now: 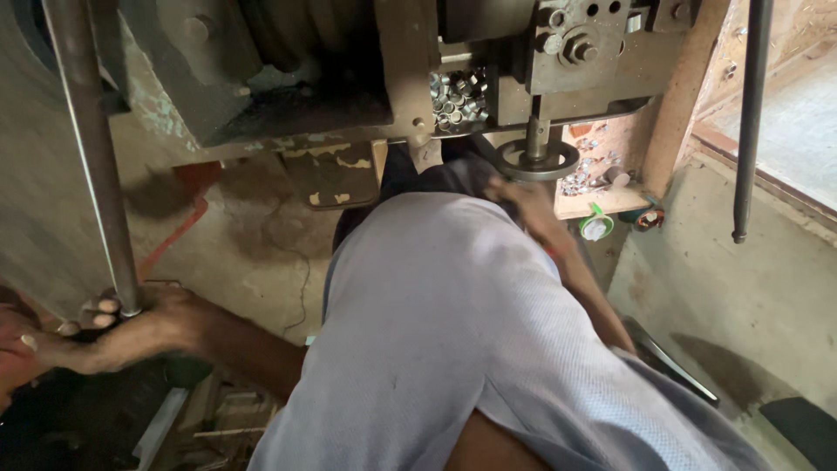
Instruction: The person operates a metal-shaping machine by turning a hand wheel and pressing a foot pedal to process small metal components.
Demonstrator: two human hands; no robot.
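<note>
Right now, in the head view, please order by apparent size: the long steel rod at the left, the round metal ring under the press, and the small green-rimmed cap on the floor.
1. Long steel rod, largest.
2. Round metal ring.
3. Green-rimmed cap, smallest.
The left hand holds the rod near the camera, which enlarges it somewhat.

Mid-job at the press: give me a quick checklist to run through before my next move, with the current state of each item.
1. Left hand gripping the long grey metal lever rod: ok.
2. Right hand away from the round dark metal die ring: not ok, it sits just below it.
3. Small shiny metal cups loaded in the machine: ok.
4. What the right hand holds: cannot tell.
5. Thin black cable on the floor away from the hands: ok.
</note>
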